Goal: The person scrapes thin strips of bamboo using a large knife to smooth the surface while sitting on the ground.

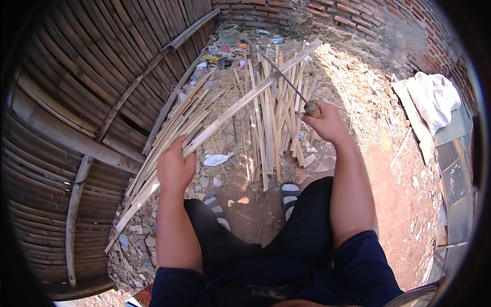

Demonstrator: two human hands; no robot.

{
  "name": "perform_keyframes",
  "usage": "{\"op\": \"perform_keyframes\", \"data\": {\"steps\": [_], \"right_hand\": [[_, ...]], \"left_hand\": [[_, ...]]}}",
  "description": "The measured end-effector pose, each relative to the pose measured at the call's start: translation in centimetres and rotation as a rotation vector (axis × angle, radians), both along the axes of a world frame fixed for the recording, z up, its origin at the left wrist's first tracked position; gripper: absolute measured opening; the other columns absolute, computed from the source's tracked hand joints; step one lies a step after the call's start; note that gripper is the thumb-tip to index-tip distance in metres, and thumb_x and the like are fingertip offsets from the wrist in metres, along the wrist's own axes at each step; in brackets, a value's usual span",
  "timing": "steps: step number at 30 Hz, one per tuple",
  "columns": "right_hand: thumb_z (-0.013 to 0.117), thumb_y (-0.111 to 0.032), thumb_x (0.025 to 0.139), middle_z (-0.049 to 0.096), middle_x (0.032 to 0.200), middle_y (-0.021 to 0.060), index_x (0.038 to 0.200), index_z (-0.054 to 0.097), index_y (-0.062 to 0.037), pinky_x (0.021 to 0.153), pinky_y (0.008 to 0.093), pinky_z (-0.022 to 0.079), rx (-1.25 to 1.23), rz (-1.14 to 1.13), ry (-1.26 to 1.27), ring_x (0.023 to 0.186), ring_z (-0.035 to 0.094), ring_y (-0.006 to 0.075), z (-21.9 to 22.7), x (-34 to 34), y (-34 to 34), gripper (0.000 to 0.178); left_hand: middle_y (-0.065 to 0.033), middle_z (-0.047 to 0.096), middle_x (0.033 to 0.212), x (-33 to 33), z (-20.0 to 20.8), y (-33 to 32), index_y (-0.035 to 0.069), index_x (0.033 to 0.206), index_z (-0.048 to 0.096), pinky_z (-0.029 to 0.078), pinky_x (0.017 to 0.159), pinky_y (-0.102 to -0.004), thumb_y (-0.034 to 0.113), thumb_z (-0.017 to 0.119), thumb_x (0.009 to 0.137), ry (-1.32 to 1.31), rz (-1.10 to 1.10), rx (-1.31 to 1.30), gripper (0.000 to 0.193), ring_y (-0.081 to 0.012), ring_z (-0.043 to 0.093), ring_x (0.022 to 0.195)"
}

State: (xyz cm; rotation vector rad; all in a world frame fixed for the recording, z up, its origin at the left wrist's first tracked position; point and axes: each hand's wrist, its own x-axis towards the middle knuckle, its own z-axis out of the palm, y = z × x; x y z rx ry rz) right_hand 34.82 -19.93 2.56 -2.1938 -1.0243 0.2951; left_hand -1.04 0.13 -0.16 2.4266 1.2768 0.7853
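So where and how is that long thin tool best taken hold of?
The long thin tool is probably best gripped by its wooden handle, from the near right: that thicker end, in the right hand, lies nearest, while the slender shaft reaches away across the pale strip.

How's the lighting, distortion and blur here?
Head view: harsh sun on the ground at right, the white cloth nearly washed out; slatted wall at left in shade. Head view: fisheye bends the brick wall near the black rim. Head view: wooden strip looks fairly sharp.
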Motion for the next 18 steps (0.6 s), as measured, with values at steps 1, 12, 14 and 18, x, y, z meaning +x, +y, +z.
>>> {"op": "perform_keyframes", "data": {"steps": [1,12,14,18], "right_hand": [[0.082,-0.038,0.088,0.072,0.088,0.0194,0.105,0.074,-0.0031,0.079,0.0485,0.055,-0.014,0.053,-0.017,0.084,0.071,0.0394,0.2,-0.4,0.0,0.039],[0.086,-0.031,0.086,0.069,0.077,0.0155,0.103,0.072,-0.0044,0.069,0.0433,0.052,-0.049,0.377,-0.113,0.071,0.067,0.0316,0.1,-4.2,1.7,0.034],[0.084,-0.035,0.087,0.073,0.090,0.0192,0.108,0.073,-0.0032,0.080,0.0472,0.054,-0.024,0.162,-0.062,0.087,0.071,0.0369,-0.8,-0.3,0.5,0.039],[0.081,-0.037,0.089,0.074,0.094,0.0187,0.109,0.073,-0.0033,0.084,0.0487,0.055,-0.032,-0.006,0.089,0.094,0.073,0.0385,-0.1,0.3,0.1,0.040]], "left_hand": [[-0.0218,0.076,0.089,0.1,-0.2,0.0,0.013,0.131,0.074,0.057,0.079,-0.0519,0.020,0.075,0.083,-0.008,-0.006,-0.009,0.048,-0.0425,0.074,0.087],[-0.0225,0.075,0.088,-0.4,0.2,-0.4,0.013,0.132,0.073,0.057,0.078,-0.0517,0.020,0.074,0.083,0.050,-0.019,-0.013,0.049,-0.0433,0.073,0.085],[-0.0226,0.075,0.088,-0.1,0.6,-0.1,0.013,0.132,0.073,0.057,0.078,-0.0514,0.019,0.074,0.083,0.054,-0.017,0.005,0.049,-0.0432,0.073,0.086],[-0.0229,0.075,0.089,-0.5,0.7,-0.1,0.013,0.131,0.073,0.057,0.079,-0.0509,0.019,0.074,0.083,0.039,-0.006,0.014,0.048,-0.0430,0.073,0.086]]}}
